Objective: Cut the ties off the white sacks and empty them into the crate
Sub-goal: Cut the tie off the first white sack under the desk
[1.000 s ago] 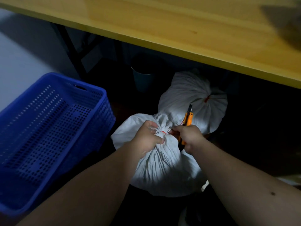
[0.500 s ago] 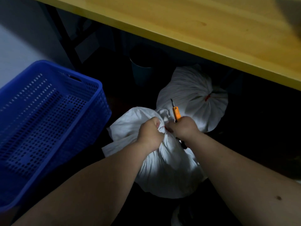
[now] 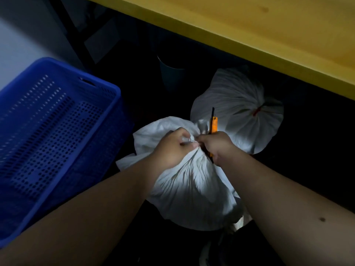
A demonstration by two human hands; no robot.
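Note:
A white sack (image 3: 192, 191) lies on the dark floor in front of me. My left hand (image 3: 173, 147) clutches its gathered neck. My right hand (image 3: 216, 144) presses against the same neck and holds an orange utility knife (image 3: 213, 123), blade pointing away from me. No red tie shows at this neck; the fingers cover it. A second white sack (image 3: 236, 110) sits behind, closed with a red tie (image 3: 257, 111). The blue perforated crate (image 3: 48, 135) stands to the left, nothing visible inside.
A yellow wooden tabletop (image 3: 249, 31) overhangs the sacks at the top. A dark bin (image 3: 171, 75) stands in the shadow under it, beside black table legs (image 3: 76, 41). The floor around is very dark.
The red tie seen at the near sack's neck a second ago no longer shows. The knife has turned more upright, and the loose sack top has spread out to the left.

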